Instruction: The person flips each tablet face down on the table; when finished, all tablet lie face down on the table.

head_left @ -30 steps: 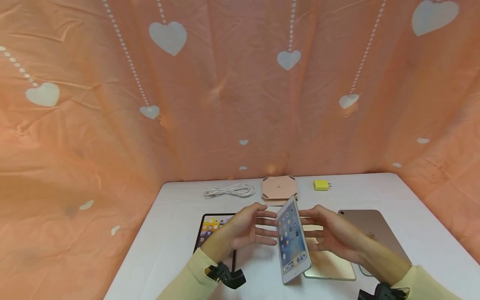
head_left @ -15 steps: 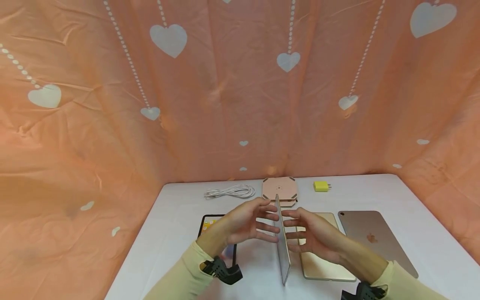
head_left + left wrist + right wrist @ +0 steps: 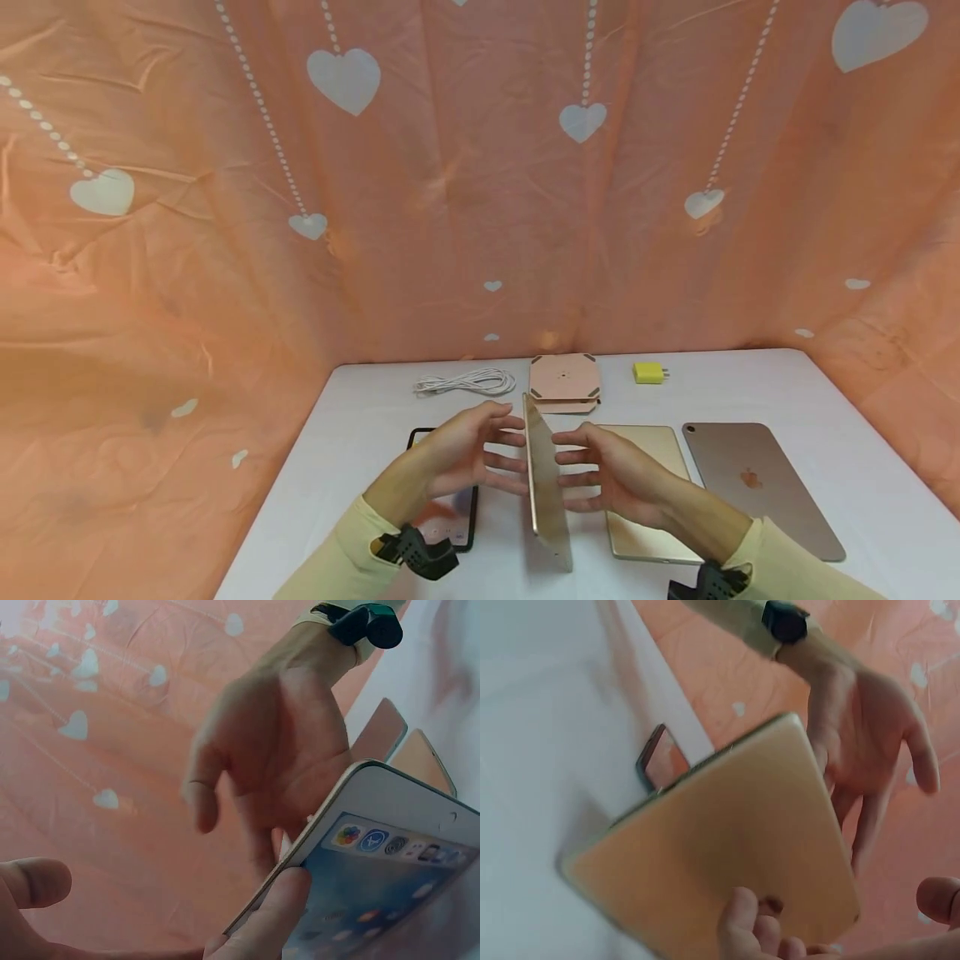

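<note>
Gold on the back of the raised iPad (image 3: 546, 479); white around its blue screen (image 3: 330, 889) of multicoloured icons (image 3: 373, 840); gold on the tablet to its right (image 3: 647, 542); grey-brown, with coppery logo (image 3: 751, 477), on the rightmost iPad (image 3: 768, 508); black around the leftmost tablet (image 3: 447, 529); white on cable (image 3: 480, 382) and tabletop (image 3: 765, 387); pink on the dark-cornered plate (image 3: 551, 383); yellow on the plug adapter (image 3: 648, 373), paler on the sleeves (image 3: 341, 546); orange-pink with white hearts (image 3: 345, 81) on the curtain (image 3: 450, 225).

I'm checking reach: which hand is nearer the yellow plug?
Right. The right hand is on the person's side of the plug, slightly to its left; the left hand is much farther left.
</note>
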Demonstrator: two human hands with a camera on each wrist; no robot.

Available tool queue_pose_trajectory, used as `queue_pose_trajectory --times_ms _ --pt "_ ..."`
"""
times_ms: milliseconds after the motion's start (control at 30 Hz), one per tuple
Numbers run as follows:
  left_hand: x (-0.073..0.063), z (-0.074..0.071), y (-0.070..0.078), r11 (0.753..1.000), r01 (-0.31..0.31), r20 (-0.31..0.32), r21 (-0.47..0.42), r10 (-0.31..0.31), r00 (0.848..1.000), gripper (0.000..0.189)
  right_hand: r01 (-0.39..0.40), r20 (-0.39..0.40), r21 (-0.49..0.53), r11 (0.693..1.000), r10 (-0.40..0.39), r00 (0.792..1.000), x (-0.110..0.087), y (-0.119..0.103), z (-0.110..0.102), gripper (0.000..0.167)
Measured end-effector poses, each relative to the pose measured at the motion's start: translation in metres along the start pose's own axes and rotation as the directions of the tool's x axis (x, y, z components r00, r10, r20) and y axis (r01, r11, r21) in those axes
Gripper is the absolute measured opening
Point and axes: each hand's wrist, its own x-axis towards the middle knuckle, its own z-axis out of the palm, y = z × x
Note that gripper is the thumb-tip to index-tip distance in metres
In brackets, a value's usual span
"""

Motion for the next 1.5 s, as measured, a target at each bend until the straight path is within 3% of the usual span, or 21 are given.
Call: queue_pose_trajectory --times_ms 300,500,833,1133,1500 --pt "-0.015 -0.026 -0.01 1.0 0.009 -0.022 -0.024 -0.009 1.0 0.075 -0.084 -0.075 0.045 0.995 0.087 0.993 0.01 0.018 -0.02 0.071" --pt "-0.018 -0.038 -0.019 1.0 0.012 -0.034 -0.016 -0.013 0.999 0.078 -0.103 -0.106 0.019 0.995 0.104 0.989 0.01 0.026 -0.024 0.07" --pt "-0.005 -0.055 -0.042 0.999 0.042 -0.11 -0.007 -0.043 0.993 0.079 -0.117 -0.199 -0.023 0.993 0.11 0.974 0.008 0.028 -0.018 0.063" --pt "0.014 -0.05 -0.052 0.997 0.076 -0.168 -0.02 -0.078 0.983 0.078 -0.067 -0.198 -0.039 0.997 0.058 0.979 0.009 0.03 -0.018 0.069" --pt "0.027 -0.04 -0.055 0.993 0.109 -0.158 0.052 -0.1 0.982 0.077 -0.054 -0.213 -0.053 0.997 0.041 0.976 0.007 0.029 -0.022 0.064"
